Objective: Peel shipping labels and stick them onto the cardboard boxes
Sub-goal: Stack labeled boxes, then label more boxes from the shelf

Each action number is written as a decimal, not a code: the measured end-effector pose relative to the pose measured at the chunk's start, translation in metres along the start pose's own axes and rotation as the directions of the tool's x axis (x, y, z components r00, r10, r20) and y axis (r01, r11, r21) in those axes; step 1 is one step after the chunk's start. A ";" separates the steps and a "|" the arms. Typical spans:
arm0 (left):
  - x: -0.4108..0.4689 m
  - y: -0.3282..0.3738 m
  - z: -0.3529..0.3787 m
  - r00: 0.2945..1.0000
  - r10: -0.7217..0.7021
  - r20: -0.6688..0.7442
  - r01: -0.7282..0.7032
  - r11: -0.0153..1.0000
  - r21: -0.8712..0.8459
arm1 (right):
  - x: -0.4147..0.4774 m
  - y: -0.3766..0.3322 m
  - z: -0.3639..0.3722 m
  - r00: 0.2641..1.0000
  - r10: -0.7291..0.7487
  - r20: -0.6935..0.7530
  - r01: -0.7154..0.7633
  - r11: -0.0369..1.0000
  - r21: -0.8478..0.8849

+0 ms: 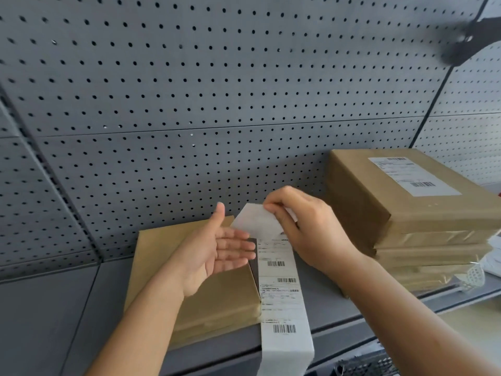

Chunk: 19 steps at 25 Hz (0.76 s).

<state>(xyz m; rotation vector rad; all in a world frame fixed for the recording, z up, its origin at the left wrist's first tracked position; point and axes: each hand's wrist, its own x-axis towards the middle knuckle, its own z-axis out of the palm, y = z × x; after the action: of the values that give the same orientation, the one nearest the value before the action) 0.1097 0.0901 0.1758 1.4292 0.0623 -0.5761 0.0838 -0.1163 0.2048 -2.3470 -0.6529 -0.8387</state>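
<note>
A flat cardboard box (162, 253) lies by the counter's (54, 308) front edge, with the left hand (217, 253) above it, grip spread, fingers straight. Just right, a label strip (282, 294) hangs past that edge; the right hand's (306, 226) grip pinches its peeled top. A labelled box stack (379, 191) sits at the back right

Shelf (48, 308) left free; box stack (360, 202) (right) blocks.

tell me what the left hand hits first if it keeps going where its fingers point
Probably the label strip pinched by the right hand, just beyond the left hand; depth unclear.
</note>
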 end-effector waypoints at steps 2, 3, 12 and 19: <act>-0.001 -0.003 -0.011 0.997 0.038 -0.064 -0.045 0.992 -0.121 | -0.003 -0.008 0.015 0.996 -0.063 0.069 0.062 0.998 0.014; -0.002 -0.004 -0.017 0.993 0.058 -0.098 -0.073 0.984 -0.162 | -0.003 -0.012 0.023 0.990 -0.089 0.107 0.086 0.996 0.030; -0.021 -0.017 -0.071 0.926 0.161 -0.342 -0.200 0.977 -0.079 | -0.008 -0.031 0.066 0.793 0.437 0.425 -0.596 0.700 0.392; -0.026 -0.036 -0.105 0.921 0.166 -0.352 -0.115 0.980 0.163 | -0.004 -0.026 0.124 0.491 0.581 0.649 -0.864 0.228 0.449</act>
<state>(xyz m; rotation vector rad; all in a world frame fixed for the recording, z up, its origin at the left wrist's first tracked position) 0.1036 0.1966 0.1351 1.6492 0.2158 -0.1926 0.1165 -0.0190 0.1303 -1.6353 0.1202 0.3262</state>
